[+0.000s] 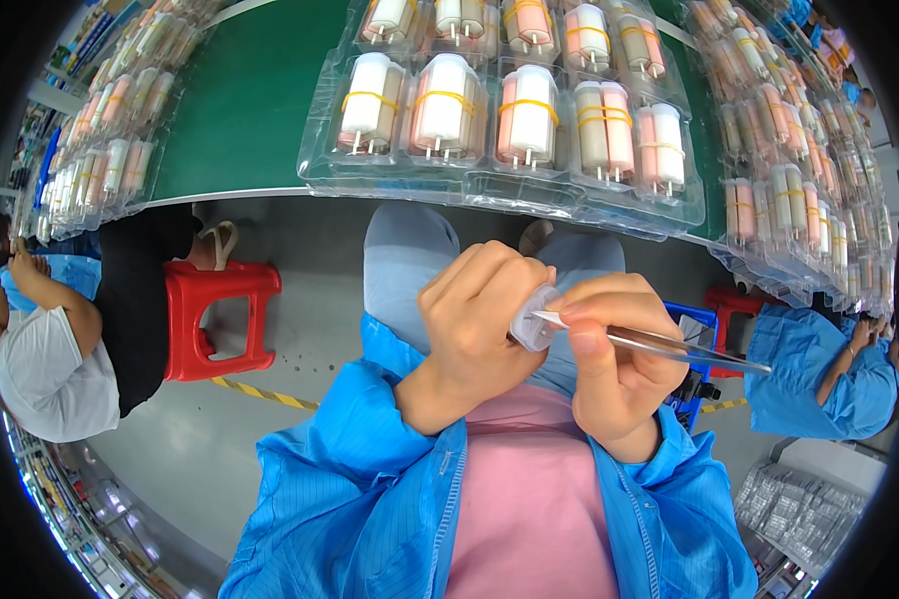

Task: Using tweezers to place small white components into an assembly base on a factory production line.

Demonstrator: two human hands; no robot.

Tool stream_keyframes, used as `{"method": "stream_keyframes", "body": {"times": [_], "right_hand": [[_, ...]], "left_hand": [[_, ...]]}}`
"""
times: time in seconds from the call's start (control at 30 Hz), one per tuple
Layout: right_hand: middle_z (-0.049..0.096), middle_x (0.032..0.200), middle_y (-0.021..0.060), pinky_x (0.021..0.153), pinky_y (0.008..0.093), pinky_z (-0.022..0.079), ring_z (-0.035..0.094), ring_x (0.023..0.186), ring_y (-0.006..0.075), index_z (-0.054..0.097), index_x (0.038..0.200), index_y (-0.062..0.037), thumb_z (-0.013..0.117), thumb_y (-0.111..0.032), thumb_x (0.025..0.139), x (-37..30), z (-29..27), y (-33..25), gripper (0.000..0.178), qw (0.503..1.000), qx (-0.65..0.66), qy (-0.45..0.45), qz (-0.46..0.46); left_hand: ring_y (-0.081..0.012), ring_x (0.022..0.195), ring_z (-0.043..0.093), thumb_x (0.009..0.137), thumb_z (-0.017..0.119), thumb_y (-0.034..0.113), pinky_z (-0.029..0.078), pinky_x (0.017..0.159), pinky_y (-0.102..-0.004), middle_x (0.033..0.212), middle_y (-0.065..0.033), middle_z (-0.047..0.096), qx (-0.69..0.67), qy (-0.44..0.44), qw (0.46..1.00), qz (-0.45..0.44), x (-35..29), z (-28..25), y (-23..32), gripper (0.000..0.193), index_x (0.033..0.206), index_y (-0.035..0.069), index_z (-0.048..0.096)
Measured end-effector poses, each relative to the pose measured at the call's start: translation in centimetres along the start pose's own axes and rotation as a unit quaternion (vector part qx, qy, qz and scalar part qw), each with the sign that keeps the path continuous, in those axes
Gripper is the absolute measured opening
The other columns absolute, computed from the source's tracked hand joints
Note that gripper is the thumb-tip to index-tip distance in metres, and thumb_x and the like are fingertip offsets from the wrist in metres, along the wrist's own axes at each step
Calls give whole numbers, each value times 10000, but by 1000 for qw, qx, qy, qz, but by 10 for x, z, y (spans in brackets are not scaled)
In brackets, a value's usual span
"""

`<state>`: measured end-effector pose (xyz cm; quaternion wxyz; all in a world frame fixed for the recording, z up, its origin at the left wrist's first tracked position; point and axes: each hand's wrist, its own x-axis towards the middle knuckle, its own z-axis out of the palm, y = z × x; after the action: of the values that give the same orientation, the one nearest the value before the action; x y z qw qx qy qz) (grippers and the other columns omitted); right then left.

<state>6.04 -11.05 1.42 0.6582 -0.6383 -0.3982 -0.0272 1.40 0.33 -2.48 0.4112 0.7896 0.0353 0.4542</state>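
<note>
My left hand (474,324) is closed around a small clear plastic part (531,324), held up close in front of my chest. My right hand (614,354) pinches metal tweezers (669,346), whose tip holds a small white piece at the mouth of the clear part. The tweezers' shaft sticks out to the right past my fingers. Both forearms come up from the lower edge in blue sleeves (370,449).
A clear blister tray (390,180) of white and pink cylinders bundled with yellow bands lies on the green belt (250,100) ahead. More trays (809,180) run down the right and the left (100,160). Seated people flank me, with a red stool (220,314) at left.
</note>
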Motion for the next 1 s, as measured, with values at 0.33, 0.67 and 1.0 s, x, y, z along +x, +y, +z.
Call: {"method": "stream_keyframes", "body": {"times": [0.33, 0.67, 1.0], "right_hand": [[644, 756, 123, 591, 295, 487, 623, 650, 225, 647, 835, 5, 707, -25, 762, 6, -3, -5, 99, 998, -52, -41, -15], [638, 762, 141, 657, 302, 507, 611, 663, 209, 644, 846, 30, 674, -16, 786, 13, -6, -10, 82, 996, -23, -73, 35], [645, 896, 173, 723, 302, 496, 625, 832, 230, 645, 912, 38, 668, -46, 800, -1, -11, 0, 142, 994, 92, 5, 52]], "left_hand": [[-251, 536, 508, 535, 702, 30, 383, 449, -334, 668, -71, 525, 12, -5, 1000, 12, -4, -1, -2, 243, 744, 43, 578], [-242, 528, 522, 637, 741, -21, 398, 470, -312, 631, -94, 537, 62, -33, 997, 34, 0, -8, 2, 205, 713, 17, 554], [-264, 541, 542, 582, 702, -45, 413, 465, -333, 654, -100, 553, -60, -5, 997, -43, 0, -3, 10, 197, 724, 25, 584]]}}
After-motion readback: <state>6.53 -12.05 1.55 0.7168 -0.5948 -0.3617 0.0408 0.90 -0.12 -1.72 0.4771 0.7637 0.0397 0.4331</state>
